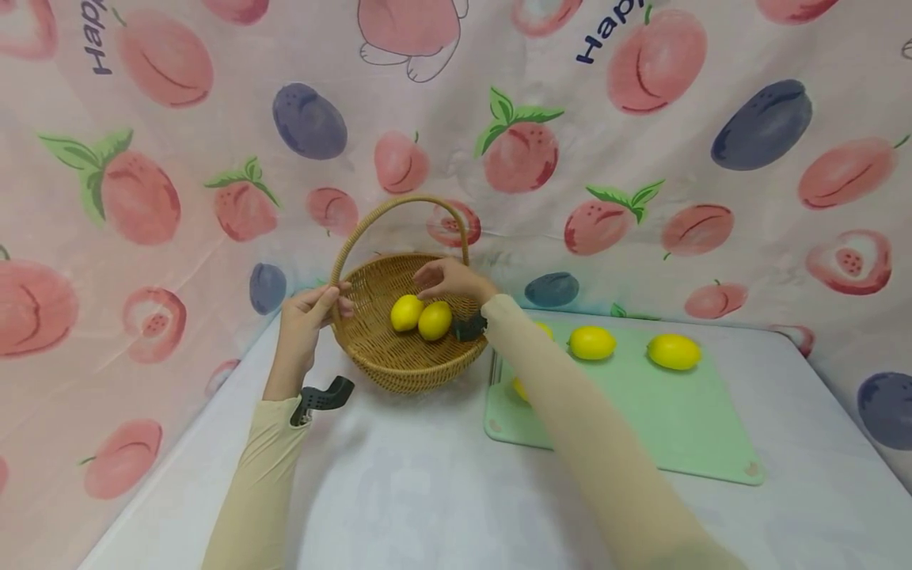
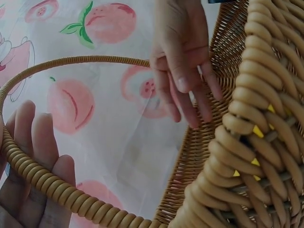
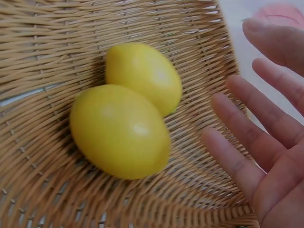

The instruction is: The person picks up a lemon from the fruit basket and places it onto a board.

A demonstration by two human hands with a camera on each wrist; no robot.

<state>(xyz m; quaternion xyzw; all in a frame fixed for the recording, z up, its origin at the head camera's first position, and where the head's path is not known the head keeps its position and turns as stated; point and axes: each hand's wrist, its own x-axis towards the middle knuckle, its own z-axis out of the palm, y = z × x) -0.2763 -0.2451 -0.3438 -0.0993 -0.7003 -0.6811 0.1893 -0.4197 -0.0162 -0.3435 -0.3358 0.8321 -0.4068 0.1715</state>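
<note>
A wicker basket (image 1: 413, 380) with a tall arched handle (image 2: 90, 204) stands on the table. My left hand (image 1: 310, 321) holds the left side of that handle, thumb in front and fingers behind. Inside the basket two lemons (image 3: 121, 133) (image 3: 142, 76) lie against each other. Over them is my right hand (image 1: 456, 281), its fingers spread and nothing in its grasp. In the right wrist view the right fingers (image 3: 247, 137) are beside the lemons, apart from them. The left wrist view shows only yellow bits of the lemons through the weave.
Right of the basket lies a green cutting board (image 1: 684, 427) with several lemons on it, among them one lemon (image 1: 591, 343) near the back and another (image 1: 673, 351) to its right. My right forearm partly covers the others. A fruit-printed cloth (image 1: 442, 103) hangs behind the table.
</note>
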